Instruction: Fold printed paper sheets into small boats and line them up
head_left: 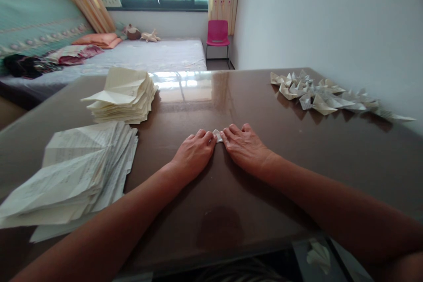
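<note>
A small folded piece of white paper lies on the brown table, mostly hidden under my fingers. My left hand presses on it from the left, fingers curled down together. My right hand presses on it from the right, fingers also curled down. Only a small corner of the paper shows between the two hands. Both forearms reach in from the near edge.
A stack of printed paper sheets lies at the near left, and a second stack of folded sheets sits behind it. Several finished folded paper shapes lie at the far right. A bed and a pink chair stand beyond the table.
</note>
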Action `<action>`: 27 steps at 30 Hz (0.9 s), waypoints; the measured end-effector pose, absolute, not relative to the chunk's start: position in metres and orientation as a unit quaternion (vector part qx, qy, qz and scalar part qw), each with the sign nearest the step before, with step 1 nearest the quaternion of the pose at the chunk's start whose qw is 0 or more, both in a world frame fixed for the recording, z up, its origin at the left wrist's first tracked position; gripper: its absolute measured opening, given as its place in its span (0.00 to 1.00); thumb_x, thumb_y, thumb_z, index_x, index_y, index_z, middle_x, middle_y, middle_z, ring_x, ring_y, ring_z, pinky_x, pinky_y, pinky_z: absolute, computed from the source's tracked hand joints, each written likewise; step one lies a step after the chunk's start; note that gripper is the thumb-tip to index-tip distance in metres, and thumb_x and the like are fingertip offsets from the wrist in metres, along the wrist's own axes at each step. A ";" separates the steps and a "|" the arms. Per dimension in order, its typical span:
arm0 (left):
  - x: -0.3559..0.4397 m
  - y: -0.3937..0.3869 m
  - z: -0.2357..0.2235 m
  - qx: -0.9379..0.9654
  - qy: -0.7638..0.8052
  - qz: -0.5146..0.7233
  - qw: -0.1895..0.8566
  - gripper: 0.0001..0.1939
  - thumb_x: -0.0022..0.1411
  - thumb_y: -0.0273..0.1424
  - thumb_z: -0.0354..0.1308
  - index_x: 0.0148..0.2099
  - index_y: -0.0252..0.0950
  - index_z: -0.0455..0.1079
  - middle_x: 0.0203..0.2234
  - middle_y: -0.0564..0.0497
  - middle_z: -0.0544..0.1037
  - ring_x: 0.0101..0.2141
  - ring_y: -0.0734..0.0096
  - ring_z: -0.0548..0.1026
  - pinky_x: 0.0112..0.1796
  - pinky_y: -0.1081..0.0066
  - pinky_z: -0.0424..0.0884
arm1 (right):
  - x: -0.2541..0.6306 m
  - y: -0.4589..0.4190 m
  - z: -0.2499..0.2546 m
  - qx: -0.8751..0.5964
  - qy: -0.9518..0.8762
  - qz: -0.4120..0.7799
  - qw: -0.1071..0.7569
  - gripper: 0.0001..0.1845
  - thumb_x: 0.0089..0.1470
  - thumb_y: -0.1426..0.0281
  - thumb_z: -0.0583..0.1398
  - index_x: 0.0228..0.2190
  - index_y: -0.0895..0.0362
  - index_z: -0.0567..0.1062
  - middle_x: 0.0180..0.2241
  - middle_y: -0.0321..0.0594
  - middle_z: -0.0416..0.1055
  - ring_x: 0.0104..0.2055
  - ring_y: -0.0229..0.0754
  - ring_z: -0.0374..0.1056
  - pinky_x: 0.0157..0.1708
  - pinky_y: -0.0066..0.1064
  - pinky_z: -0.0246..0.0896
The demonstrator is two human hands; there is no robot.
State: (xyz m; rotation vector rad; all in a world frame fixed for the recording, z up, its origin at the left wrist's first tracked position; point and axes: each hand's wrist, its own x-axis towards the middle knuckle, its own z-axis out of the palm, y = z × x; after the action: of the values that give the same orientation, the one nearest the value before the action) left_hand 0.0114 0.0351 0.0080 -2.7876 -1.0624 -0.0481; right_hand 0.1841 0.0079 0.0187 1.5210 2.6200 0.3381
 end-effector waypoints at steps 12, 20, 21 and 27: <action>0.010 0.019 0.019 -0.916 -0.376 0.032 0.135 0.14 0.63 0.21 0.47 0.43 0.28 0.73 0.35 0.39 0.73 0.39 0.56 0.70 0.32 0.63 0.63 | 0.172 -0.008 0.022 0.557 0.809 0.121 0.145 0.23 0.56 0.81 0.46 0.46 0.67 0.75 0.50 0.64 0.67 0.46 0.56 0.63 0.41 0.48 0.56; 0.010 0.017 0.019 -0.916 -0.375 0.023 0.138 0.13 0.61 0.20 0.48 0.39 0.28 0.74 0.34 0.39 0.73 0.39 0.56 0.70 0.31 0.64 0.63 | 0.165 -0.010 0.027 0.578 0.793 0.107 0.159 0.21 0.55 0.82 0.47 0.39 0.67 0.78 0.42 0.64 0.72 0.42 0.55 0.65 0.36 0.43 0.59; 0.010 0.017 0.019 -0.916 -0.376 0.021 0.140 0.13 0.61 0.20 0.48 0.39 0.29 0.74 0.34 0.39 0.73 0.39 0.56 0.70 0.31 0.64 0.63 | 0.166 -0.010 0.028 0.580 0.794 0.102 0.153 0.20 0.55 0.82 0.48 0.38 0.67 0.78 0.41 0.63 0.72 0.41 0.55 0.65 0.36 0.43 0.59; 0.003 0.026 0.016 -0.900 -0.418 -0.025 0.122 0.10 0.65 0.27 0.48 0.38 0.36 0.71 0.35 0.45 0.73 0.39 0.61 0.71 0.31 0.68 0.65 | 0.185 0.009 0.030 0.578 0.811 0.078 0.052 0.16 0.59 0.77 0.49 0.38 0.62 0.76 0.39 0.55 0.74 0.42 0.52 0.67 0.38 0.41 0.58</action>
State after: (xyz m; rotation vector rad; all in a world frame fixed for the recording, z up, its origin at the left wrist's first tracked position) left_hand 0.0026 0.0262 0.0156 -2.6269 -1.2203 -0.0741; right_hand 0.1855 0.0086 0.0301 1.7583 2.4655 0.2365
